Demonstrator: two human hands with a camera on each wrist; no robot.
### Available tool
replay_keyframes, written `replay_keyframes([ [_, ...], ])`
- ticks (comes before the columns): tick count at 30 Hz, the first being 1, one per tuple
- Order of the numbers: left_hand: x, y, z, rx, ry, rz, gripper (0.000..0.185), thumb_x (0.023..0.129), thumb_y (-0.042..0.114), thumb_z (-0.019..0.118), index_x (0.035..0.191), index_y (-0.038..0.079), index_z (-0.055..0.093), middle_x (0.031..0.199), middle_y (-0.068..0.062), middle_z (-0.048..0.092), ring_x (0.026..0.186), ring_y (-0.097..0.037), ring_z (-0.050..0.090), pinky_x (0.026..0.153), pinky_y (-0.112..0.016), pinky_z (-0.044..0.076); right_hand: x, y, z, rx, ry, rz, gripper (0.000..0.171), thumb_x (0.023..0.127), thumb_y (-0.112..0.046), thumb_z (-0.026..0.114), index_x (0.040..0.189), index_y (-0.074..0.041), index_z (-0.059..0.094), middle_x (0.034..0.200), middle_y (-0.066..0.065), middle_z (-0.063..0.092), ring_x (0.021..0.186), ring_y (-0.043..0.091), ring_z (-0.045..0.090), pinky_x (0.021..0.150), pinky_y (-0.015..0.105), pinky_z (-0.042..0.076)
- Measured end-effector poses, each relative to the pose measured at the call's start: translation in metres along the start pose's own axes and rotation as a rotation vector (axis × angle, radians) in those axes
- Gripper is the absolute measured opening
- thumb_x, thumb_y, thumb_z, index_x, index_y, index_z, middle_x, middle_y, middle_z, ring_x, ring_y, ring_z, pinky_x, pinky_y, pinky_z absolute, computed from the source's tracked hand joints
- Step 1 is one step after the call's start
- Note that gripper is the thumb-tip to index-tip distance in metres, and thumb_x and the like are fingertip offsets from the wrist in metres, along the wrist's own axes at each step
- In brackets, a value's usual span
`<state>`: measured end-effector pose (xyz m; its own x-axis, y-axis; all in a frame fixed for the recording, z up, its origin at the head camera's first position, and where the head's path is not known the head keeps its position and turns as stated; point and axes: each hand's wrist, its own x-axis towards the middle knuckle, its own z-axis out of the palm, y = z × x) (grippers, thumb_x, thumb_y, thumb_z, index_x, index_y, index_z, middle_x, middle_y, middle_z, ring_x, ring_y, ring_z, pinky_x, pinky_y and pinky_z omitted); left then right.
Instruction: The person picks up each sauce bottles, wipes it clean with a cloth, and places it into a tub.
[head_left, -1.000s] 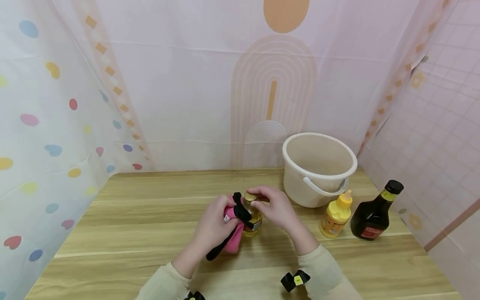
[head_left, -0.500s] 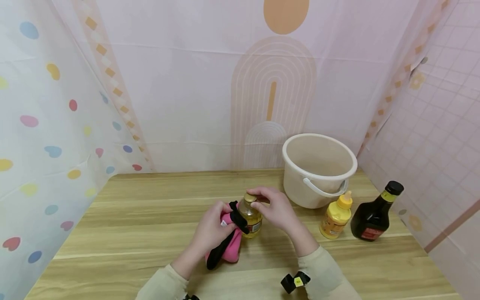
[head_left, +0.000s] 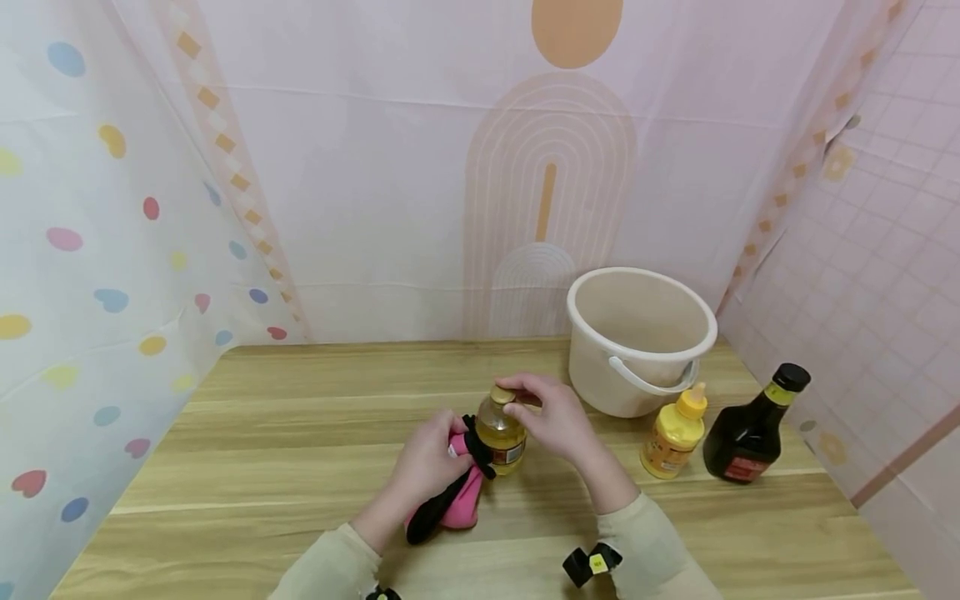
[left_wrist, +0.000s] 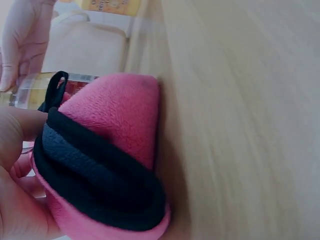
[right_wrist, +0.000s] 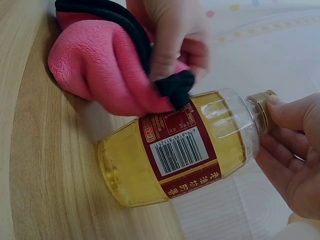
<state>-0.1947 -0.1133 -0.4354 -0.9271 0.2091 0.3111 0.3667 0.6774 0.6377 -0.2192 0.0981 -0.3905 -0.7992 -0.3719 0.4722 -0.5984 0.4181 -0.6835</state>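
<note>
A clear bottle of yellow cooking oil (head_left: 497, 427) stands upright near the middle of the wooden table, its dark red label with a barcode plain in the right wrist view. My right hand (head_left: 557, 422) holds it by the gold cap (right_wrist: 262, 102) and neck between thumb and fingers. Bunched in my left hand (head_left: 426, 460) is a pink plush cloth (head_left: 461, 507) with black edging, pinched between thumb and fingers. The cloth (right_wrist: 92, 65) lies against the bottle's left side, overlapping the label's edge, and its lower folds hang close to the tabletop.
Behind and to the right stands a cream bucket (head_left: 592, 375) with a white handle. In front of it are a yellow squeeze bottle (head_left: 670, 442) and a dark sauce bottle (head_left: 744, 437) with a black cap. Patterned sheets (head_left: 375, 208) enclose the table.
My left hand has shifted the cloth down and slightly left along the bottle, baring more of its upper part. The right hand keeps its hold on the cap and neck.
</note>
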Motion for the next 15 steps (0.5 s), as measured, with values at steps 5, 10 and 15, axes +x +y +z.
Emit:
replay_keyframes([
  [5, 0.0022, -0.0018, 0.0008, 0.027, -0.051, -0.020, 0.034, 0.069, 0.003, 0.084, 0.090, 0.007, 0.058, 0.081, 0.000, 0.062, 0.066, -0.014, 0.048, 0.059, -0.032, 0.042, 0.0007, -0.0009, -0.0003, -0.001, -0.005, -0.001, 0.031, 0.086, 0.000, 0.073, 0.116, -0.005, 0.070, 0.115, 0.008, 0.069, 0.102, 0.024, 0.066, 0.088, 0.032, 0.053],
  [10, 0.0056, -0.0010, -0.0009, 0.039, -0.095, -0.028, 0.032, 0.070, 0.005, 0.083, 0.088, 0.009, 0.057, 0.083, 0.000, 0.063, 0.067, -0.014, 0.048, 0.060, -0.034, 0.042, 0.0008, -0.0031, -0.0017, 0.016, -0.012, 0.009, 0.030, 0.086, 0.001, 0.073, 0.116, -0.004, 0.070, 0.114, 0.009, 0.069, 0.101, 0.023, 0.065, 0.089, 0.032, 0.052],
  [15, 0.0073, -0.0017, -0.0015, 0.066, -0.125, -0.029, 0.031, 0.070, 0.005, 0.082, 0.086, 0.009, 0.057, 0.078, 0.002, 0.060, 0.066, -0.015, 0.048, 0.059, -0.034, 0.042, 0.0009, -0.0027, -0.0025, 0.030, -0.027, 0.011, 0.029, 0.087, -0.001, 0.072, 0.117, -0.004, 0.069, 0.115, 0.009, 0.069, 0.103, 0.024, 0.064, 0.090, 0.032, 0.052],
])
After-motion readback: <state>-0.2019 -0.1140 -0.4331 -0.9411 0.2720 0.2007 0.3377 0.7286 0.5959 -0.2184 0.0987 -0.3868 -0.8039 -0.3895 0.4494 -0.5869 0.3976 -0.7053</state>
